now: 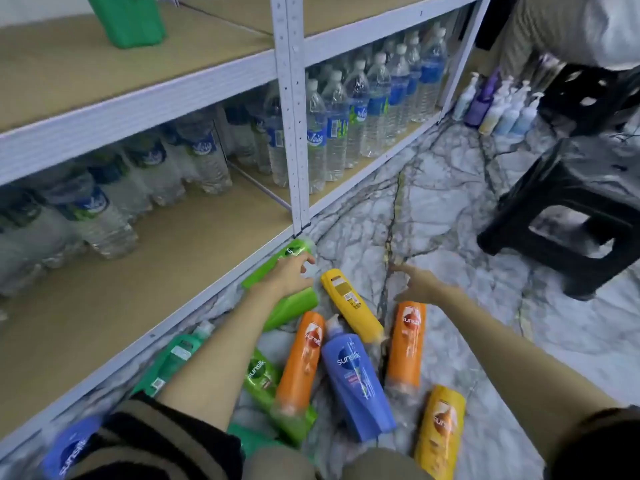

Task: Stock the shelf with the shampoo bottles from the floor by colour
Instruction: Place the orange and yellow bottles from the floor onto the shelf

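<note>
— Where do the shampoo bottles [356, 382] lie?
— On the floor [467, 209] in the lower middle of the frame, just right of the shelf [207, 244], which fills the left and upper left.

— And on the shelf?
— Water bottles [332, 129] stand in rows on its bottom board. A stool [568, 216] stands at the right edge, pump bottles [502, 105] behind it at upper right

Shampoo bottles lie flat and scattered on the marble floor [450, 209] before me. At twelve o'clock, a light green bottle [277, 268] lies against the shelf [194, 251] edge, a second one [294, 308] just below it. A yellow bottle [351, 304] slants at one o'clock. Two orange bottles [301, 362] [406, 344] flank the blue bottle [358, 382] at centre. Another yellow bottle [440, 431] lies at five o'clock.
</note>
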Demonstrator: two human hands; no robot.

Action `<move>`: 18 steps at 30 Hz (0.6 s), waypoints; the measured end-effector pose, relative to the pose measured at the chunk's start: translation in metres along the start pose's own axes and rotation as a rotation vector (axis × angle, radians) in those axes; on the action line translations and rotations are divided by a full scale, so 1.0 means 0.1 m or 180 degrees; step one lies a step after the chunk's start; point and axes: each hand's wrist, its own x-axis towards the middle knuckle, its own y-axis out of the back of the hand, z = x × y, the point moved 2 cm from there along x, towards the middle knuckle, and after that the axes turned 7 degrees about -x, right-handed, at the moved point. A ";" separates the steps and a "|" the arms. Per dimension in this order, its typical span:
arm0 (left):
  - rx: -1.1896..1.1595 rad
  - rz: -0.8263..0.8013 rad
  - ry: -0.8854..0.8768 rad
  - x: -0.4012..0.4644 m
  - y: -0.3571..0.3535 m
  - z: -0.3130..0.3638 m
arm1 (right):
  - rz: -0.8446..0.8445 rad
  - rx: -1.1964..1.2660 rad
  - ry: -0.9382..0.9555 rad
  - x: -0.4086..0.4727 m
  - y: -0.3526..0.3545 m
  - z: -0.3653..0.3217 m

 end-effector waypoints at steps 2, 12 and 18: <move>-0.0116 0.0005 0.0000 0.02 -0.12 -0.11 | 0.0041 -0.0022 -0.0056 0.03 -0.12 0.07; -0.0426 -0.0806 0.0848 -0.10 -0.89 -0.86 | -0.0107 0.0642 -0.0854 0.16 -1.02 0.53; -0.0539 -0.0877 0.1033 -0.18 -1.02 -0.88 | -0.0044 0.1042 -0.0963 0.27 -1.26 0.62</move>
